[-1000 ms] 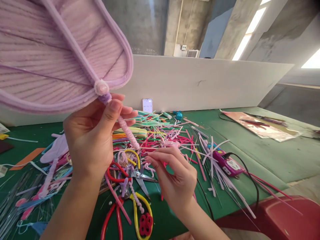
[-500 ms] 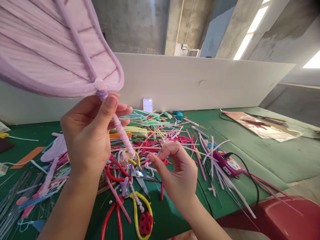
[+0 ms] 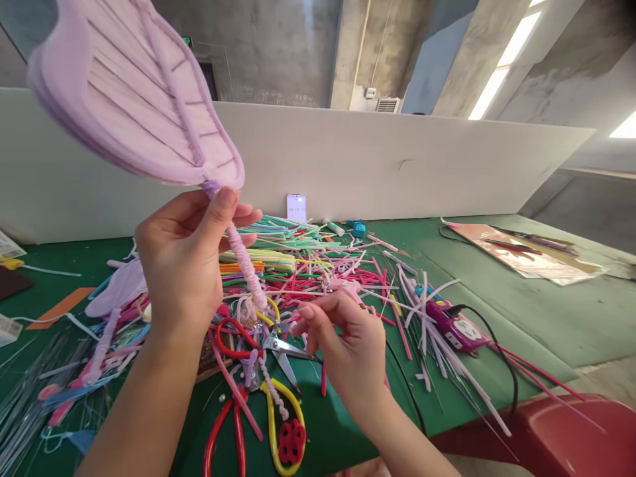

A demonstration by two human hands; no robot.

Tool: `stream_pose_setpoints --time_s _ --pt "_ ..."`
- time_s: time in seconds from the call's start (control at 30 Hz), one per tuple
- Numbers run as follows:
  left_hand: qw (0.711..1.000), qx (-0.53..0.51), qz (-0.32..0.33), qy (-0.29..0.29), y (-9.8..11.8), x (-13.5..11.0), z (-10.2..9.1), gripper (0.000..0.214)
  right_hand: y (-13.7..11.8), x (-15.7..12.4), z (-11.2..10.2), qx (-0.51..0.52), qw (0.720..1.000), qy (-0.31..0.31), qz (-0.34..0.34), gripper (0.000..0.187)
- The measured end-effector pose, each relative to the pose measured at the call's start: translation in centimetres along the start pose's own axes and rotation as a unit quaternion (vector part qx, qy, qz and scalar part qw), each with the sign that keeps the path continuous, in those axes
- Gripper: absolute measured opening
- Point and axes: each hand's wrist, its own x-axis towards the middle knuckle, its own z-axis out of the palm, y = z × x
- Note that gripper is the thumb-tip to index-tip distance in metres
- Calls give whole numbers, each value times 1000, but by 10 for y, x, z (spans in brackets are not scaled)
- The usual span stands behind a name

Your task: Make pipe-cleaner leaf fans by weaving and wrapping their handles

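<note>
My left hand (image 3: 186, 255) is closed round the stem of a pink-lilac fan (image 3: 144, 106), just below its head. The fan leans to the upper left, with lilac fuzzy edging and dark thin ribs across a pale face. Its stem (image 3: 243, 265) is wrapped in pink pipe cleaner and slants down to the right. My right hand (image 3: 342, 348) is pinched beside the lower end of the stem; whatever lies between thumb and finger is too small to make out. Below the stem lie red-handled scissors (image 3: 285, 348), red-handled pliers (image 3: 223, 430) and a yellow-handled tool (image 3: 271, 430).
Pipe cleaners (image 3: 283, 232) in many colours cover the middle of the green table (image 3: 497, 324). A phone (image 3: 297, 207) leans on the white board (image 3: 348, 152). At right are a purple device (image 3: 454, 328) with a black cable, a flat packet (image 3: 521, 252) and a red stool (image 3: 571, 437).
The fan's head has swung up and right, farther from the camera, so more of its outline shows. My right hand has shifted slightly down and left, its fingers curling more.
</note>
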Motion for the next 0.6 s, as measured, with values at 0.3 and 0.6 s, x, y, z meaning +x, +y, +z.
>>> stream_pose_setpoints --time_s 0.3,0.6 --pt "1000 -12 -10 -6 2 0 1 11 -8 2 10 -9 998 -42 -35 12" --pt "1000 -14 -8 -18 3 -2 1 9 -7 1 14 -4 999 -29 -36 9"
